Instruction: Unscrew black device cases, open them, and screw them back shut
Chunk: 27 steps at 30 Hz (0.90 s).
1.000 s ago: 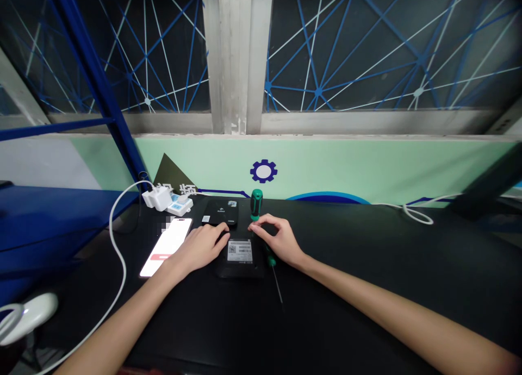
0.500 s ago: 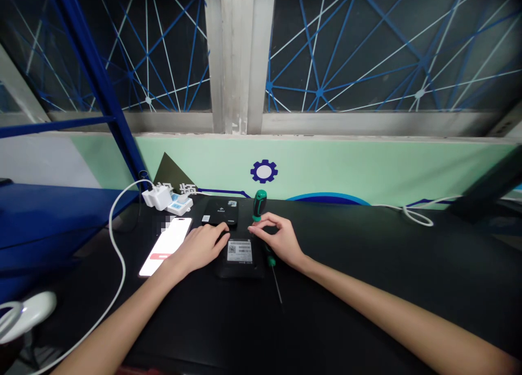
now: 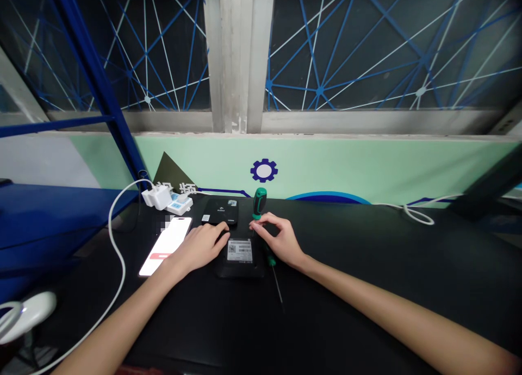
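A black box with a white printed label lies flat on the table. On its left and far edge, my left hand holds it with bent fingers. My right hand pinches the shaft of an upright screwdriver just below its green and black handle. The screwdriver's tip, by the box's far right corner, is hidden by my fingers. A second screwdriver, green-handled with a thin shaft, lies along the box's right side, its handle partly covered by my right hand.
Another black box with a small label lies behind. Left of my left hand is a phone with a lit screen. A white power strip with a plugged-in charger and white cable stands at the back left of the black table.
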Each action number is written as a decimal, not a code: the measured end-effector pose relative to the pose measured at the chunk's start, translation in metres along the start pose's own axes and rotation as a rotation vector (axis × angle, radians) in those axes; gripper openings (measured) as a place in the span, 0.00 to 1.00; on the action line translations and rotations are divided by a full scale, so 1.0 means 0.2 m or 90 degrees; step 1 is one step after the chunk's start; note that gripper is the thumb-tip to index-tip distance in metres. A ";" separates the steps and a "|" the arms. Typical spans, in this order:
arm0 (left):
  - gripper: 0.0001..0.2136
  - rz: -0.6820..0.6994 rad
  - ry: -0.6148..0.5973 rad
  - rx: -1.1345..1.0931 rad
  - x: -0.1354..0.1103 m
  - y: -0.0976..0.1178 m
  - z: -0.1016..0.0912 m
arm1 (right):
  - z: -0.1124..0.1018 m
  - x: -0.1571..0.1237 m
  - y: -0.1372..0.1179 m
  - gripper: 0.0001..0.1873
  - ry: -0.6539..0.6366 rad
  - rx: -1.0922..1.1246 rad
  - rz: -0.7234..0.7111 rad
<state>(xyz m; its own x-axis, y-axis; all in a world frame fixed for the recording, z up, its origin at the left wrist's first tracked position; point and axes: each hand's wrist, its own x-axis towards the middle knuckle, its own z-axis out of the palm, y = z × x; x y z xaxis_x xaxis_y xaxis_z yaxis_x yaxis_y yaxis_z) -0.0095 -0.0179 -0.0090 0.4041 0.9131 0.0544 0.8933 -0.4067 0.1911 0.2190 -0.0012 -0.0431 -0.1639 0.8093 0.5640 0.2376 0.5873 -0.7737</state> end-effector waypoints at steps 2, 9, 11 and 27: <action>0.18 0.002 0.002 0.000 0.00 0.00 0.00 | 0.00 0.00 -0.01 0.13 0.000 0.000 -0.003; 0.18 0.004 0.002 -0.007 -0.01 0.00 0.00 | 0.00 -0.01 -0.01 0.12 0.016 0.016 -0.013; 0.19 0.003 0.000 -0.013 -0.01 0.00 -0.01 | 0.00 -0.01 -0.01 0.12 0.024 0.022 -0.018; 0.19 0.015 -0.006 -0.013 0.00 -0.03 0.00 | 0.00 0.00 0.04 0.11 0.007 0.083 0.013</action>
<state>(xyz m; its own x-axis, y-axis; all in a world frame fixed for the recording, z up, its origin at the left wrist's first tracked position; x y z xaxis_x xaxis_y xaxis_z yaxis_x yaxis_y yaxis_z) -0.0152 -0.0146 -0.0105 0.4277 0.9026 0.0493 0.8792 -0.4281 0.2093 0.2201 0.0022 -0.0493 -0.1493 0.8218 0.5499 0.1135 0.5667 -0.8161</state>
